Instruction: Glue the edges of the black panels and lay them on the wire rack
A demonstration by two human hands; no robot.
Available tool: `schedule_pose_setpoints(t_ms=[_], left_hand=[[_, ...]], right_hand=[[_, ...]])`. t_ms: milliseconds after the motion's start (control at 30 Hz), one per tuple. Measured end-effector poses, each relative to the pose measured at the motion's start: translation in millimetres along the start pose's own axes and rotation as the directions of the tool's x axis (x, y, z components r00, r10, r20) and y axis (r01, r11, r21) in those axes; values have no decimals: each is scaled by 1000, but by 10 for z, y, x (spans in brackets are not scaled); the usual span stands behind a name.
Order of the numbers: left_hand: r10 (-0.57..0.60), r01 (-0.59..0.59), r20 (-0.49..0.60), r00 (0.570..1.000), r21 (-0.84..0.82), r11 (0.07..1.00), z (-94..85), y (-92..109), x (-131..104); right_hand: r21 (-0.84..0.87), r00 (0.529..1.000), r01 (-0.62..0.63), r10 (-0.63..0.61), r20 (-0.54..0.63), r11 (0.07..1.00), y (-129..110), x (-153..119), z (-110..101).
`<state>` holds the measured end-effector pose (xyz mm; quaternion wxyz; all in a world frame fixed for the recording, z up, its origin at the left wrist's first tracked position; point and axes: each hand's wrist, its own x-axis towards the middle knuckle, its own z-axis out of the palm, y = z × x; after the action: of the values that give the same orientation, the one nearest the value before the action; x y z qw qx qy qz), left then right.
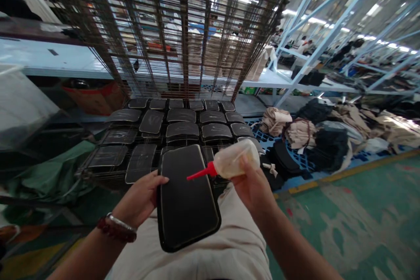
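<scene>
My left hand grips the left edge of a black rounded panel, thumb on its face and fingers underneath. A thin pale line runs around the panel's border. In my right hand is a translucent squeeze bottle with a red nozzle, part-filled with yellowish liquid. The bottle lies tilted on its side, and its tip points left over the panel's upper half. Whether the tip touches the surface I cannot tell. Behind the panel, similar black pieces lie in rows on a wire rack.
Raised wire shelves stand behind the rows. Bundles of beige fabric and dark bags rest on a blue pallet at right. Green cloth and a white bin are at left. Blue metal framing rises at right.
</scene>
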<state>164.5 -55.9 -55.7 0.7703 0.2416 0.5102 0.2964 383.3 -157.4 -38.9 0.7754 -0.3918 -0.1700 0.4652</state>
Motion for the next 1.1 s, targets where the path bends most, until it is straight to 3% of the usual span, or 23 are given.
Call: schedule_pose_setpoints(t_ms=[133,233,333,467,533,633,767,867,1033,1100], left_hand=[[-28,12,142,990,112,994,142,-73,-101],[-25,6,170,985,109,994,198,-40,-126],[3,-19,137,991,116,993,211,27,-106],[27,-32,61,998,72,997,191,104,-67],[24,-26,42,999,62,998,179,124,-61],[17,-24,72,997,95,995,170,131,-69],[-14,-10,147,989,157,988,171,120,-89],[-23,-8,175,984,176,984,178,123,-94],[15,-33,106,994,172,984,183,145,-77],[19,-35,100,995,156,987,168,145,-63]], right_hand=[[-129,992,105,-95,83,986,5,281,-35],[-211,982,145,-115,148,967,63,269,-82],[-234,964,71,-6,267,970,53,109,-114],[-256,905,-69,169,390,964,-100,-48,-178],[-255,921,-68,159,355,965,-190,-16,-221],[-220,972,35,18,232,975,-261,128,-256],[-209,976,151,-113,185,966,-204,235,-217],[-193,975,111,-69,213,975,-123,157,-181],[-172,951,-62,110,289,983,-81,29,-233],[-182,956,-88,135,262,979,-103,67,-261]])
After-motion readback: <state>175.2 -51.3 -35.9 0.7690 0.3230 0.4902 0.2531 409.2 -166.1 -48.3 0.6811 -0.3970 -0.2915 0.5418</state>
